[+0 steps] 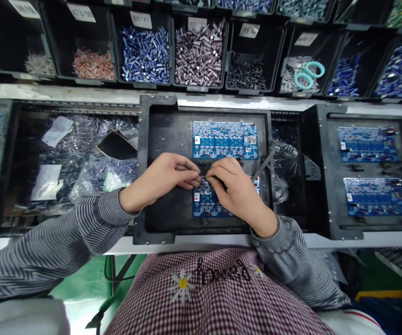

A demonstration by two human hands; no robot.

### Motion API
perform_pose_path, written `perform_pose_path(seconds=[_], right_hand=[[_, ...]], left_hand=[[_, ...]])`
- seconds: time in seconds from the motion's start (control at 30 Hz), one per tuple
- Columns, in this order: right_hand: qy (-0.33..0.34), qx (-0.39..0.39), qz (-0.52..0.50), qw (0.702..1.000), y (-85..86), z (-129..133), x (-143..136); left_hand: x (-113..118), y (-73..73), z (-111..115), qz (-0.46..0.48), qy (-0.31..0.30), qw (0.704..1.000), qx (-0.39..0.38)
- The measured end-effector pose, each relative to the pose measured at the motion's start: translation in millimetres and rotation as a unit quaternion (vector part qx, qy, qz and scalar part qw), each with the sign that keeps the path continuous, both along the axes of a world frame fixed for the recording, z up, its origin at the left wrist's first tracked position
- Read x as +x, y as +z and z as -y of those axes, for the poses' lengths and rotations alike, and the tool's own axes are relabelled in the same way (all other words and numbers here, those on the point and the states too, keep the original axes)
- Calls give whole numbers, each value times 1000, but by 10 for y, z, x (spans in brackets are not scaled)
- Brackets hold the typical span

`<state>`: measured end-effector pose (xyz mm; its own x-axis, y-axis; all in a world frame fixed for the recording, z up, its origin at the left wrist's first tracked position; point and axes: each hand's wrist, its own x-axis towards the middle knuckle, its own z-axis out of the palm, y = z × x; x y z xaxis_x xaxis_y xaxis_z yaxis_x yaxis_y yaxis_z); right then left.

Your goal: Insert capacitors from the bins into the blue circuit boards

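Note:
Two blue circuit boards lie one behind the other in a black tray (166, 204). Both my hands are over the upper left part of the nearer circuit board (204, 209). My left hand (168, 179) reaches in from the left, thumb and fingertips pinched together at the board's edge; whatever they hold is too small to make out. My right hand (233, 188) covers much of that board, its fingers curled into a pinch with the tips hidden. The farther circuit board (225, 139) lies uncovered just beyond my fingers.
Black bins of loose components line the back, among them blue capacitors (145, 53) and brown capacitors (199, 56). Turquoise-handled scissors (307, 77) lie in one bin. Plastic bags (85, 135) and a dark phone (117, 144) are at left. Another tray (333, 195) holds boards at right.

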<state>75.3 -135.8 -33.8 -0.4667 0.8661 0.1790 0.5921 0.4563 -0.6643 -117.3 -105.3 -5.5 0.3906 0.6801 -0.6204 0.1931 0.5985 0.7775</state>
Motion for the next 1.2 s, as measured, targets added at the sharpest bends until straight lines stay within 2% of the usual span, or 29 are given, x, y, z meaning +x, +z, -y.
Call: perform_pose_path(seconds=[0.1, 0.2, 0.3, 0.37, 0.43, 0.5, 0.57, 0.6, 0.63, 0.67, 0.7, 0.73, 0.77, 0.8, 0.83, 0.87, 0.93, 1.0, 1.1, 1.13, 1.2], right_hand=[[5, 9, -10, 1000, -5, 7, 1], [-24, 28, -42, 998, 55, 17, -8], [-31, 55, -64, 996, 196, 9, -35], [-3, 75, -53, 996, 320, -20, -56], [20, 94, -29, 995, 449, -90, -72], [30, 104, -11, 994, 556, -227, -75], [29, 105, 8, 994, 602, -448, -65], [27, 106, 23, 994, 592, -587, -57], [31, 107, 44, 993, 558, -738, -48], [41, 109, 62, 991, 502, -891, -40], [59, 111, 78, 989, 431, -1038, -34], [81, 108, 97, 986, 351, -1170, -30], [100, 100, 113, 983, 272, -1281, -28], [115, 93, 125, 981, 200, -1366, -27], [125, 87, 133, 979, 141, -1426, -26], [131, 82, 135, 979, 98, -1463, -24], [134, 75, 127, 980, 53, -1486, -18], [134, 69, 113, 982, 44, -1478, -7], [125, 66, 102, 985, 44, -1465, 7], [123, 65, 100, 985, 42, -1464, 11], [121, 62, 97, 986, 34, -1466, 17]], left_hand=[[2, -1, -2, -7, -3, 1000, -6], [-11, 20, -4, 4, 2, 1000, -26], [-43, 51, -15, 83, 1, 992, -98], [-65, 77, -32, 149, -3, 978, -145], [-80, 113, -55, 182, -5, 971, -158], [-95, 153, -79, 155, -7, 982, -104], [-119, 176, -94, 38, -22, 997, 59], [-137, 173, -96, -55, -41, 982, 176], [-157, 158, -92, -155, -71, 939, 297], [-177, 131, -80, -246, -113, 872, 407], [-194, 96, -60, -314, -161, 794, 496], [-207, 56, -31, -355, -205, 719, 561], [-213, 19, 5, -374, -240, 659, 606], [-213, -9, 45, -381, -264, 619, 634], [-206, -21, 83, -386, -275, 597, 648], [-195, -14, 110, -391, -278, 589, 651], [-175, 63, 88, -395, -280, 599, 638], [-178, 192, -98, -408, -271, 631, 601], [-253, 321, -700, -475, -205, 677, 524], [-291, 317, -947, -474, -177, 681, 530], [-367, 236, -1409, -460, -147, 710, 513]])
